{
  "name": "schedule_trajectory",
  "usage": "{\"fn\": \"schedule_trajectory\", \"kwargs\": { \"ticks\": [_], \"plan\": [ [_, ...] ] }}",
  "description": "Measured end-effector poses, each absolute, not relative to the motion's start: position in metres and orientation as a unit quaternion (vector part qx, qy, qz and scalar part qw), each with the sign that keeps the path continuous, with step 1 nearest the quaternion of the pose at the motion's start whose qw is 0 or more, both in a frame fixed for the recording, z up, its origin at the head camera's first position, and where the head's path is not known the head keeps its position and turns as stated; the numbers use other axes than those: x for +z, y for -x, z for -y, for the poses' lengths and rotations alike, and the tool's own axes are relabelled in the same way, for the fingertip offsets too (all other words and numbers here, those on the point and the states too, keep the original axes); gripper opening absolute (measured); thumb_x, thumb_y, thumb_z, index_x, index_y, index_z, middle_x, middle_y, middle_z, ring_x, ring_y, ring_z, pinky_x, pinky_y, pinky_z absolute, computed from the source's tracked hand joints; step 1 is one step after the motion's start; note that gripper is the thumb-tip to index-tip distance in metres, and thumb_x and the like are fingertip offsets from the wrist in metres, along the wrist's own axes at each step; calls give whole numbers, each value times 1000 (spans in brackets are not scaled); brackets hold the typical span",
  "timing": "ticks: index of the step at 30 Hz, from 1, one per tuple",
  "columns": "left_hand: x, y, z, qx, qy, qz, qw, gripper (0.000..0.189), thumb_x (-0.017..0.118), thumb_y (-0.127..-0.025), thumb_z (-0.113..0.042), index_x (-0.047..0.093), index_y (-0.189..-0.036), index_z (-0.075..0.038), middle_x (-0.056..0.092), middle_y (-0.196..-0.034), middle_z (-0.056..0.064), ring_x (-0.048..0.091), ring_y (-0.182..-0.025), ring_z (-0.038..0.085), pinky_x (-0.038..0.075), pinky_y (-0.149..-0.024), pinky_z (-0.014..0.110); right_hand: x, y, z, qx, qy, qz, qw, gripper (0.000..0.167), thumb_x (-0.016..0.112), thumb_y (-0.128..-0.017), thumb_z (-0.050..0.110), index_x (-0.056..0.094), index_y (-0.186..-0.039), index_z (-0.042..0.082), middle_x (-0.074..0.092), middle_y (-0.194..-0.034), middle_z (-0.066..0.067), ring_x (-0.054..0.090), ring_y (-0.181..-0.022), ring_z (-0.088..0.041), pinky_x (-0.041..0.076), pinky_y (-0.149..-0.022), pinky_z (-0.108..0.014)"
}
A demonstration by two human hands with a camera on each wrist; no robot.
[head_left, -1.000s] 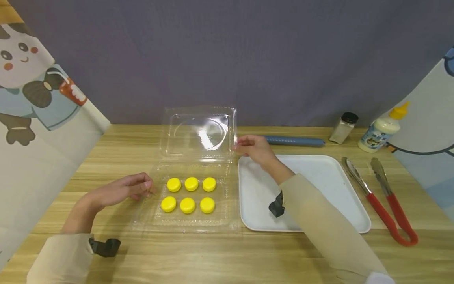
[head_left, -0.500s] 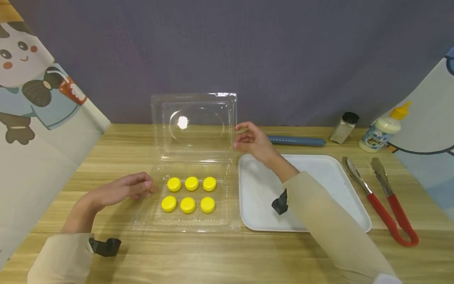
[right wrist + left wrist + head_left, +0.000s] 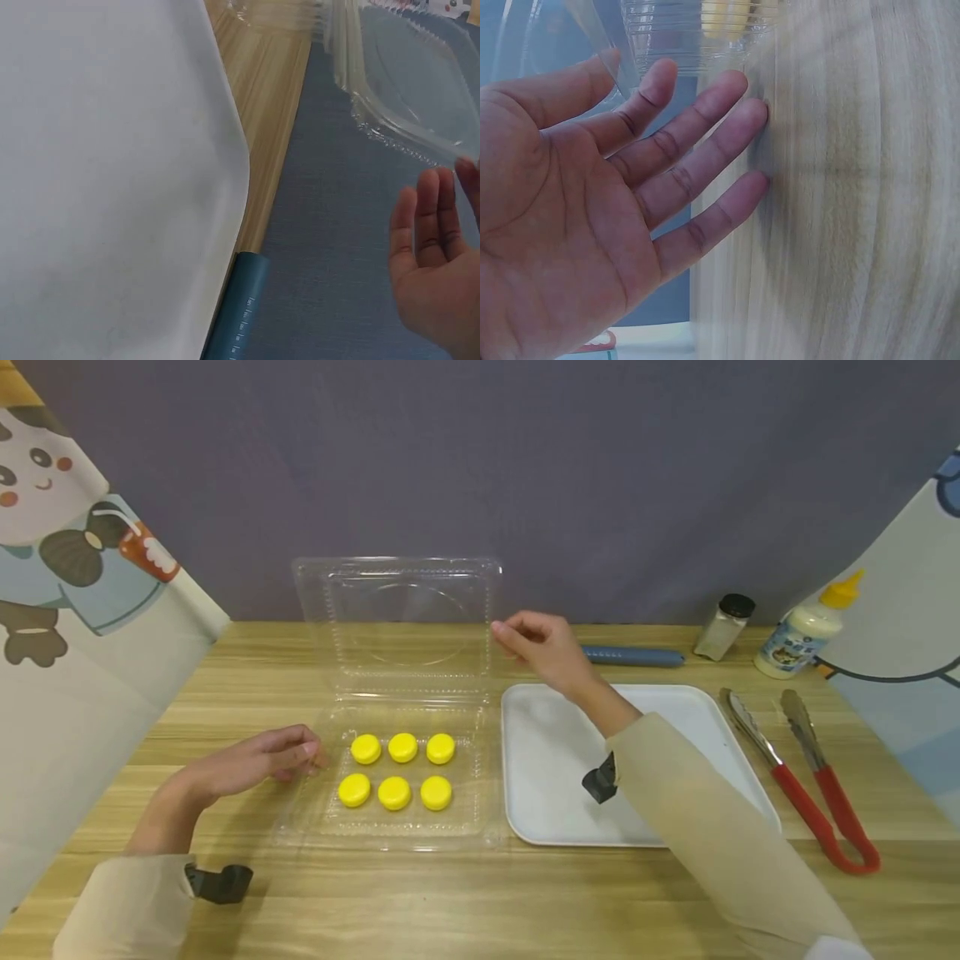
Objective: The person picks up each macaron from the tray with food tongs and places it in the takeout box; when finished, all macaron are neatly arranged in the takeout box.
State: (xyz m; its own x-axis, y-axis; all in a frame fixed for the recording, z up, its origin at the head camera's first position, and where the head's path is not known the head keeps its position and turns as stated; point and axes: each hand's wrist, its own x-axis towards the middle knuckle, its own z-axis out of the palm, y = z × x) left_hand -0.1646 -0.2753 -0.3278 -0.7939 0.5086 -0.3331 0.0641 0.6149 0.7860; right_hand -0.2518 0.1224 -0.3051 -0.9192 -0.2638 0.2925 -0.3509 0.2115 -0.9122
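A clear plastic clamshell box [image 3: 465,827] lies unfolded on the table, with several yellow macarons [image 3: 394,792] in two rows in its base. Its lid [image 3: 397,627] stands raised at the back hinge, upright. My left hand [image 3: 247,762] is at the base's left rim; in the left wrist view, its thumb and index finger pinch the plastic edge while the other fingers [image 3: 705,161] spread out. At the lid's right edge, my right hand [image 3: 551,652] holds the plastic between thumb and index finger. Its other fingers [image 3: 427,217] extend loosely.
Right of the box is a white tray [image 3: 547,810], under my right forearm. Behind it lies a blue stick-like object [image 3: 633,656]. Red-handled tongs [image 3: 817,802], a black-capped jar [image 3: 723,627] and a yellow-capped squeeze bottle [image 3: 806,631] stand or lie farther right. A grey curtain hangs behind.
The lid has swung up from leaning back to more upright, with its top edge coming towards me. My right hand has risen along with it. My left hand stays at the rim.
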Motion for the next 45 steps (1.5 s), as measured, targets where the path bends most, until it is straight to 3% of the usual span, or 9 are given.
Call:
{"fn": "schedule_trajectory", "kwargs": {
  "ticks": [4, 8, 11, 15, 24, 30, 37, 41, 45],
  "plan": [
    [-328, 164, 276, 407, -171, -855, 274, 32, 41, -111, -26, 54, -124, 0, 60, -127, 16, 58, -113, 31, 49, -91, 48, -301, 251, -122, 593, -206, 777, 47, 18, 67, -100, 12, 64, -112, -1, 62, -81, -15, 55, -73, -28, 52, -69, -39],
    [-329, 165, 277, 408, -173, -854, 273, 31, 40, -111, -25, 54, -122, 1, 60, -125, 15, 56, -102, 27, 48, -89, 46, -296, 250, -121, 592, -203, 779, 42, 21, 67, -99, 10, 62, -116, -1, 65, -89, -18, 56, -74, -23, 51, -69, -35],
    [-329, 166, 277, 411, -180, -851, 273, 30, 40, -111, -23, 54, -118, 2, 59, -113, 14, 50, -91, 25, 47, -85, 44, -292, 249, -119, 596, -205, 775, 45, 27, 68, -97, 4, 60, -123, 0, 67, -95, -21, 58, -76, -22, 50, -66, -32],
    [-329, 167, 277, 412, -192, -849, 268, 28, 40, -111, -21, 55, -115, 3, 56, -100, 11, 49, -88, 25, 45, -82, 43, -287, 250, -116, 598, -207, 772, 57, 34, 70, -95, 0, 60, -128, -1, 69, -95, -19, 61, -76, -24, 50, -64, -32],
    [-327, 170, 276, 405, -189, -858, 254, 27, 42, -111, -21, 57, -111, 2, 61, -105, 12, 51, -88, 24, 46, -80, 42, -282, 250, -112, 609, -185, 768, 74, 23, 71, -98, 13, 65, -115, 0, 69, -106, -26, 64, -91, -39, 53, -68, -29],
    [-326, 170, 275, 413, -186, -856, 250, 26, 42, -111, -21, 56, -108, 1, 59, -105, 12, 50, -89, 25, 44, -80, 41, -281, 249, -115, 607, -188, 767, 87, 19, 72, -97, 13, 67, -110, 0, 69, -99, -22, 63, -82, -25, 51, -63, -28],
    [-326, 170, 274, 412, -180, -858, 250, 26, 41, -111, -21, 56, -108, 1, 60, -108, 12, 50, -92, 25, 45, -82, 42, -280, 247, -116, 608, -197, 764, 92, 16, 70, -99, 16, 69, -102, 1, 67, -92, -21, 61, -79, -32, 51, -60, -30],
    [-326, 169, 273, 409, -175, -859, 253, 27, 41, -111, -22, 56, -111, 0, 59, -109, 11, 50, -92, 26, 45, -84, 44, -278, 245, -116, 605, -198, 766, 84, 21, 68, -100, 21, 69, -100, 1, 67, -88, -14, 58, -72, -23, 48, -55, -27],
    [-327, 168, 273, 407, -175, -860, 253, 28, 40, -112, -23, 55, -113, 0, 58, -108, 11, 49, -92, 25, 45, -83, 44, -277, 240, -119, 595, -210, 773, 75, 24, 65, -102, 24, 69, -98, 1, 67, -88, -18, 56, -64, -22, 44, -52, -29]
  ]
}}
